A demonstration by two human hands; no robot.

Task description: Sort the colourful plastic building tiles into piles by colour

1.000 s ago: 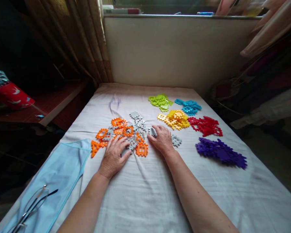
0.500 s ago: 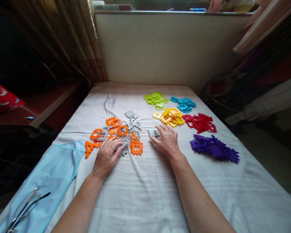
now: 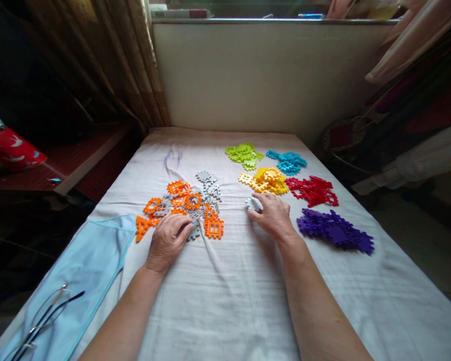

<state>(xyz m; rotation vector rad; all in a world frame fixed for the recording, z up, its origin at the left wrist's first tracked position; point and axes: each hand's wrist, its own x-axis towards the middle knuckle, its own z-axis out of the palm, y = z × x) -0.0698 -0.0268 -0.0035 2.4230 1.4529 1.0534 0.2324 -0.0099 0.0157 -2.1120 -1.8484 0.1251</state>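
Between the thumb and fingers of my right hand (image 3: 271, 214) is a grey notched piece (image 3: 253, 204), just in front of the yellow pile (image 3: 266, 181). My left hand (image 3: 169, 239) rests with curled fingers at the near edge of a mixed heap of orange pieces (image 3: 214, 228) and grey pieces (image 3: 204, 176). What lies under its fingertips is hidden.
Lime green (image 3: 244, 154), blue (image 3: 288, 162), red (image 3: 313, 190) and purple (image 3: 334, 230) piles lie on the right of the sheet-covered surface (image 3: 225, 301). Glasses (image 3: 41, 321) lie on a light blue cloth (image 3: 93, 260) at left. A red container (image 3: 13, 148) is at far left.
My right hand has moved right with the grey piece, away from the mixed heap. My left hand's fingers are more curled. The view has shifted slightly.
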